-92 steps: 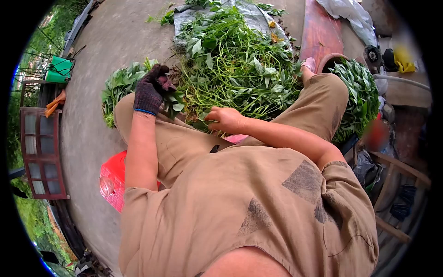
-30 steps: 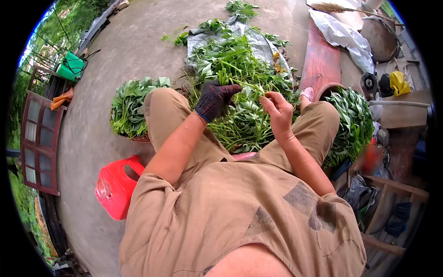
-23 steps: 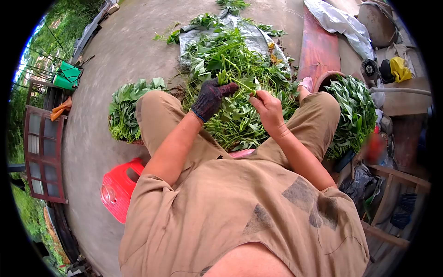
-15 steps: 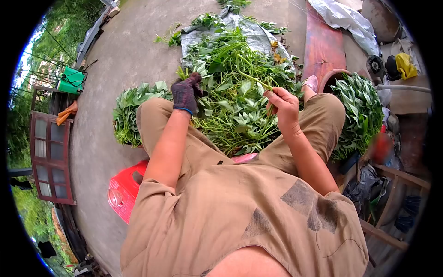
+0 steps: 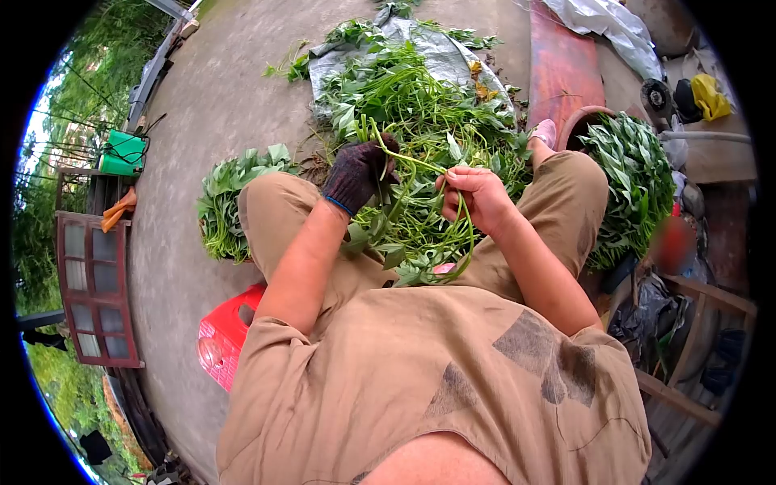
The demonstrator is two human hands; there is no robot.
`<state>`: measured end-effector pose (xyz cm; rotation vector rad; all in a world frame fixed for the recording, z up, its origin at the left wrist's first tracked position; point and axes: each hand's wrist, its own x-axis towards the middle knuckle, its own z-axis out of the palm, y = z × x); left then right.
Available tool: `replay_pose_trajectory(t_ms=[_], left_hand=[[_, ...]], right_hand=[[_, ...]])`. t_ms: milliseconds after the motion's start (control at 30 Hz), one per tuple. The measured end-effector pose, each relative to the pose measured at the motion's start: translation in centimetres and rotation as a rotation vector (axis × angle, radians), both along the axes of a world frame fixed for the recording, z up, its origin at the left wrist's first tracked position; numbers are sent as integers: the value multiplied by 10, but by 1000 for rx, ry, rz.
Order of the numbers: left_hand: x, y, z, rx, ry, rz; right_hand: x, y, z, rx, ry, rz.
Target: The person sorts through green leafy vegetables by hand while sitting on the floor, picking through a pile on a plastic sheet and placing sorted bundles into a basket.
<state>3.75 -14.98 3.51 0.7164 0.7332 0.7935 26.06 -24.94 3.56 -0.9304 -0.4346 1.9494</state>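
My left hand [image 5: 360, 175], in a dark knitted glove, is closed around a small bunch of green stems, with leaves hanging below it. My right hand [image 5: 478, 196] is bare and pinches a long green vine [image 5: 416, 162] that runs across to the gloved hand and curves down below my fingers. Beneath and beyond both hands, a heap of leafy vines [image 5: 404, 93] lies between my legs, partly on a grey plastic sheet [image 5: 440, 47].
A leafy bundle [image 5: 230, 202] stands beside my left knee. Another greens bundle [image 5: 634, 182] leans from a round brown container [image 5: 575, 128] by my right knee. A red plastic stool [image 5: 226, 333] is at my left hip. A reddish board [image 5: 562, 69] lies ahead on the right.
The gloved hand went left from the centre, then came back right. My right hand shifted slightly left since half a second ago, and the vine now loops below it toward my lap.
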Motion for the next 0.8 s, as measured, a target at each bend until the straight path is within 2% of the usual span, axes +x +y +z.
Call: replay_pose_trajectory(t_ms=[33, 133, 167, 267, 300, 333, 400, 467, 600, 733, 800], left_hand=[[-9, 11, -19, -28, 20, -27], [-19, 22, -17, -135, 360, 311], [-30, 30, -13, -203, 340, 368], [-33, 33, -9, -20, 316, 361], [-25, 24, -11, 79, 303, 253], [-15, 13, -14, 19, 288, 145], [7, -19, -4, 218, 311, -16], [21, -32, 0, -79, 138, -30], [18, -31, 2, -140, 35, -134], [18, -27, 9, 18, 562, -206], [-3, -1, -28, -64, 535, 46]], right_hand=[[2, -1, 1, 1, 3, -12], [7, -4, -1, 83, -56, -84], [11, -6, 5, 86, -44, -108], [20, -3, -1, 117, -57, -184], [19, -3, 1, 107, -89, -180], [16, -2, 1, 116, -132, -171], [8, 4, -3, 127, -226, -153], [2, 8, -9, 140, -309, -165], [-1, 11, -19, 150, -353, -179], [6, 8, -19, 180, -449, -114], [5, 2, -9, 148, -395, -108]])
